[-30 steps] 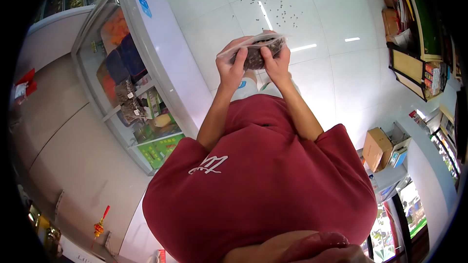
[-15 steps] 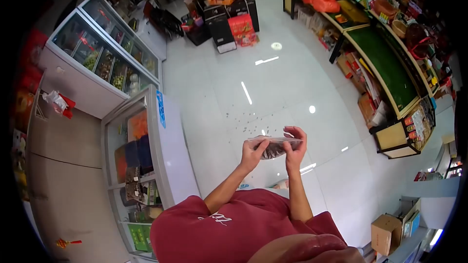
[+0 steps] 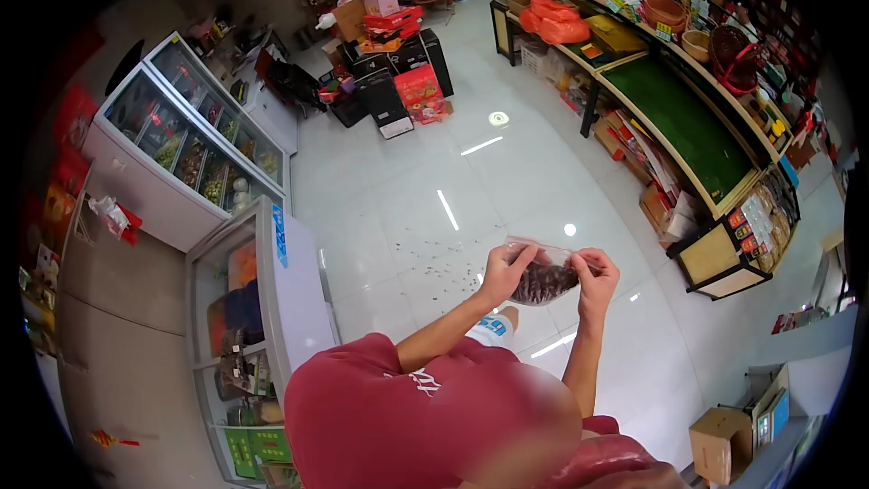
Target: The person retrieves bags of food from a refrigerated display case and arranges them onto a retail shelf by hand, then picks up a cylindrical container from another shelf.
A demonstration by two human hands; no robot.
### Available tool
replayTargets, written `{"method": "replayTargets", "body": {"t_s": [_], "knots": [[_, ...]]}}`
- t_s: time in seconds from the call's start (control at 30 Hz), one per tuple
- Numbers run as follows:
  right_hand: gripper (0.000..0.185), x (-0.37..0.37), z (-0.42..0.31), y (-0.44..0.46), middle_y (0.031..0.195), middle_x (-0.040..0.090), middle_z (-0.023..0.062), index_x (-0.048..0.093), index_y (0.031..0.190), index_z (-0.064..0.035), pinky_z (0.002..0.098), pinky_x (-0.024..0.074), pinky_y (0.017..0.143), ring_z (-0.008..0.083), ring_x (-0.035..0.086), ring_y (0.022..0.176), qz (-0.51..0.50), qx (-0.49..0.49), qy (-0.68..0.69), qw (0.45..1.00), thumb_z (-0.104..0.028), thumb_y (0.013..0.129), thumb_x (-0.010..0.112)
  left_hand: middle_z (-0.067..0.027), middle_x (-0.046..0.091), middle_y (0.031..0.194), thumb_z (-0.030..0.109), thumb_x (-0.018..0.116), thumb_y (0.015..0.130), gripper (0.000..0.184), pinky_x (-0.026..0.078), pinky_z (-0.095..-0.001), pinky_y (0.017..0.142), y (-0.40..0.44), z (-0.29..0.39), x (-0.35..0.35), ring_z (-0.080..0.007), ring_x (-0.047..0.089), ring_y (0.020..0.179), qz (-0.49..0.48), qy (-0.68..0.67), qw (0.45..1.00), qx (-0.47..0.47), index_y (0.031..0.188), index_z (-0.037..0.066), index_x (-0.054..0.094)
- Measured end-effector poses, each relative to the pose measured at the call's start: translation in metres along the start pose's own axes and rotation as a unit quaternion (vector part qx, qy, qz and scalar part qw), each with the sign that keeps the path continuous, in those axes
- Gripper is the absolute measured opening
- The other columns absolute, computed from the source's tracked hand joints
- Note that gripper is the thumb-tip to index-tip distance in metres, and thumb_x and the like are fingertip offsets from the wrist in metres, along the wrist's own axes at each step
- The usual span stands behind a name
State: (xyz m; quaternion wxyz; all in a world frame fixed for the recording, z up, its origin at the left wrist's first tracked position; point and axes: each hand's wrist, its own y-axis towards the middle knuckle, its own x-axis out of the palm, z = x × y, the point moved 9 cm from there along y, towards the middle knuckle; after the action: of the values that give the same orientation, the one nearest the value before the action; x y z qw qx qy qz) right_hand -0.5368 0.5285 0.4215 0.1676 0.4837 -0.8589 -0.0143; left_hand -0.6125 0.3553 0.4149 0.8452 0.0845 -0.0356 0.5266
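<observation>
Grip: two-handed; left hand (image 3: pixel 505 273) and right hand (image 3: pixel 597 278) each clasping one side of the same bag near its upper edge.
Bag: soft transparent plastic bag (image 3: pixel 547 282), lower part filled with small dark pieces; held between the hands, body hanging just below the grip, over the floor.
Long axis: crosswise, running from left hand to right hand.
Nearer hand: neither; both touch the bag, one at each side.
Bag mouth: open or sealed, cannot be told.
Loose specks: tiny dark scattered specks (image 3: pixel 434 272) on the glossy pale tiled floor (image 3: pixel 362 208), left of the grip, nearer the left hand, apart from the bag.
Cabinet: white glass-fronted display cabinet (image 3: pixel 306 303), well left of the grip.
Stand: long green-topped display stand (image 3: pixel 679 113), well beyond and right of the grip.
Garment: maroon short-sleeved shirt (image 3: pixel 353 398), worn, behind the grip.
</observation>
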Motion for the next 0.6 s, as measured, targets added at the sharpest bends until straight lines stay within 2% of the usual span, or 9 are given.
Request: {"method": "replayTargets", "body": {"t_s": [0.1, 0.17, 0.33, 0.37, 0.43, 0.47, 0.53, 0.6], "knots": [[0.009, -0.027, -0.023, 0.028, 0.076, 0.065, 0.0051, 0.065, 0.085, 0.0038, 0.0245, 0.0482, 0.068, 0.0134, 0.061, 0.072, -0.036, 0.008, -0.062, 0.997, -0.002, 0.081, 0.070, -0.0073, 0.070, 0.085, 0.020, 0.055, 0.097, 0.030, 0.050, -0.0280, 0.075, 0.028, -0.005, 0.037, -0.0137, 0.063, 0.079, -0.024, -0.002, 0.999, 0.023, 0.086, -0.004, 0.069], [0.012, -0.030, -0.053, 0.045, 0.076, 0.065, 0.0086, 0.065, 0.086, 0.0035, 0.0270, 0.0481, 0.068, 0.0173, 0.062, 0.071, -0.127, -0.083, -0.239, 0.959, -0.002, 0.078, 0.070, -0.0074, 0.070, 0.084, 0.019, 0.055, 0.097, 0.030, 0.050, -0.0282, 0.075, 0.047, -0.012, 0.064, -0.0140, 0.063, 0.080, -0.045, -0.005, 0.998, 0.032, 0.085, -0.004, 0.069], [0.013, -0.064, -0.088, 0.104, 0.075, 0.061, 0.0124, 0.063, 0.083, 0.0017, 0.0311, 0.0475, 0.066, 0.0255, 0.061, 0.069, -0.122, -0.147, -0.344, 0.919, -0.004, 0.073, 0.070, -0.0077, 0.068, 0.086, 0.013, 0.056, 0.095, 0.025, 0.049, -0.0301, 0.077, 0.103, -0.022, 0.131, -0.0156, 0.062, 0.085, -0.085, 0.041, 0.989, 0.112, 0.082, -0.004, 0.069], [0.012, -0.070, -0.093, 0.115, 0.074, 0.060, 0.0128, 0.062, 0.081, 0.0011, 0.0325, 0.0473, 0.065, 0.0278, 0.061, 0.069, -0.126, -0.164, -0.371, 0.905, -0.004, 0.073, 0.069, -0.0077, 0.068, 0.086, 0.013, 0.056, 0.095, 0.025, 0.049, -0.0301, 0.077, 0.114, -0.026, 0.146, -0.0156, 0.062, 0.085, -0.087, 0.036, 0.990, 0.109, 0.082, -0.004, 0.069], [0.011, -0.085, -0.098, 0.145, 0.074, 0.059, 0.0130, 0.061, 0.079, 0.0007, 0.0340, 0.0469, 0.064, 0.0292, 0.060, 0.069, -0.138, -0.161, -0.413, 0.886, -0.005, 0.073, 0.068, -0.0053, 0.066, 0.086, 0.014, 0.054, 0.098, 0.022, 0.049, -0.0263, 0.076, 0.142, -0.032, 0.179, -0.0107, 0.060, 0.079, -0.112, -0.010, 0.992, 0.061, 0.094, -0.004, 0.066], [0.011, -0.091, -0.099, 0.161, 0.074, 0.058, 0.0131, 0.059, 0.077, 0.0003, 0.0355, 0.0465, 0.063, 0.0306, 0.060, 0.070, -0.145, -0.164, -0.448, 0.867, -0.006, 0.074, 0.068, -0.0053, 0.066, 0.086, 0.014, 0.054, 0.098, 0.022, 0.049, -0.0263, 0.076, 0.158, -0.034, 0.192, -0.0107, 0.060, 0.079, -0.113, -0.012, 0.992, 0.063, 0.094, -0.004, 0.066], [0.011, -0.107, -0.105, 0.189, 0.075, 0.058, 0.0132, 0.058, 0.077, -0.0001, 0.0362, 0.0462, 0.062, 0.0312, 0.060, 0.070, -0.150, -0.154, -0.454, 0.865, -0.006, 0.075, 0.067, -0.0051, 0.066, 0.086, 0.012, 0.053, 0.098, 0.018, 0.050, -0.0248, 0.074, 0.182, -0.046, 0.221, -0.0093, 0.060, 0.079, -0.121, -0.090, 0.988, 0.018, 0.100, -0.004, 0.062], [0.011, -0.123, -0.113, 0.218, 0.075, 0.058, 0.0133, 0.058, 0.077, -0.0006, 0.0369, 0.0459, 0.062, 0.0318, 0.060, 0.070, -0.152, -0.152, -0.460, 0.862, -0.007, 0.075, 0.067, -0.0049, 0.065, 0.086, 0.012, 0.052, 0.099, 0.017, 0.050, -0.0249, 0.075, 0.209, -0.049, 0.246, -0.0094, 0.060, 0.079, -0.122, -0.092, 0.988, 0.028, 0.101, -0.004, 0.060]]}}
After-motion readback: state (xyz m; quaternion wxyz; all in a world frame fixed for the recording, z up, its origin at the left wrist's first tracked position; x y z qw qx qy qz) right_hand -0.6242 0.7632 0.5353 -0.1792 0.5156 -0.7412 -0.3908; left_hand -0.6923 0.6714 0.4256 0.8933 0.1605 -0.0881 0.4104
